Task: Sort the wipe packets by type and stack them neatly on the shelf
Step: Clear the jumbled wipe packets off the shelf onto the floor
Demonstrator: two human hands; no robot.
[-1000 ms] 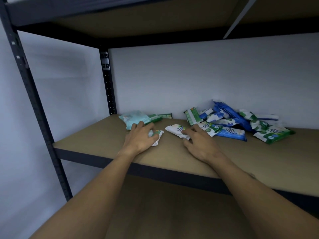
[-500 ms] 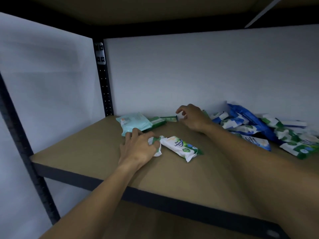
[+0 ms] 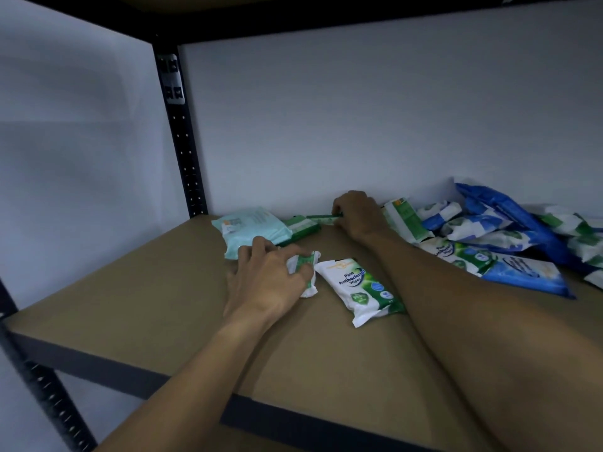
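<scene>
Leftmost, we see a black perforated steel upright [image 3: 182, 151] at the back corner of the brown board shelf [image 3: 130, 288]; a pale teal soft packet [image 3: 251, 228] lies near the back; just before it, our left hand [image 3: 264, 282] curls round a small crumpled white-and-green packet [image 3: 306, 265]; a flat white-and-green pine wipes packet [image 3: 362, 288] lies beside it; our right hand [image 3: 359, 213] pinches a thin green packet [image 3: 321, 217] at the back wall; a loose heap of blue and green packets [image 3: 489, 236] lies rightmost.
</scene>
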